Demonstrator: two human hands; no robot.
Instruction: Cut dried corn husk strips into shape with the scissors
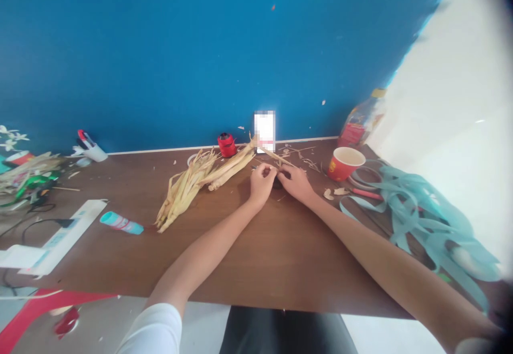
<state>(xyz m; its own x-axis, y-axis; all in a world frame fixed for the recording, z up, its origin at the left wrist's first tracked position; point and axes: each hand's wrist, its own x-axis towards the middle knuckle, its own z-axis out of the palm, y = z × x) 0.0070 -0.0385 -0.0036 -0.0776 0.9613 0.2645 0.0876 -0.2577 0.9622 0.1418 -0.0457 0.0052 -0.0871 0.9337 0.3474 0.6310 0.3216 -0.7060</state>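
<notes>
My left hand (261,183) and my right hand (295,182) meet near the far middle of the brown table (256,258), fingers curled and pinched together around a small dark thing between them that I cannot make out. A bundle of dry yellow husk strips (192,185) lies just left of my left hand, its thin end reaching the fingers. A longer dried stalk (234,165) lies beside it.
A red paper cup (344,163) and tape rolls (363,178) stand to the right, with light blue paper strips (420,212) beyond. A red small pot (226,144), a turquoise tube (121,223), a white box (60,236) and craft clutter (28,180) lie left.
</notes>
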